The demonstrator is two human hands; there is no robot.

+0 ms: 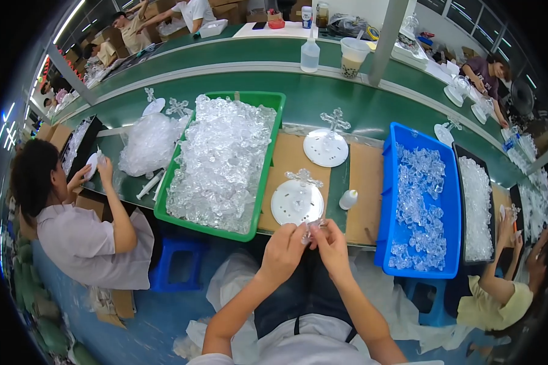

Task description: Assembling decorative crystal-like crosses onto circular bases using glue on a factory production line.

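Observation:
My left hand (284,250) and my right hand (332,248) meet at the table's front edge, fingertips pinched together. Between them they hold a small transparent plastic piece (310,230), partly covered by the fingers. Just beyond lies a white round base (289,204) with a transparent plastic cross (304,177) at its far side. Farther back, a second white base (324,152) carries another transparent cross (335,119). A small white squeeze bottle (348,199) stands to the right of the nearer base.
To the left, a green tray (280,128) is heaped with transparent pieces; to the right, a blue tray (386,201) holds more. Cardboard sheets (364,182) cover the tabletop between them. A spray bottle (310,55) and a plastic cup (352,58) stand behind. Co-workers sit on both sides.

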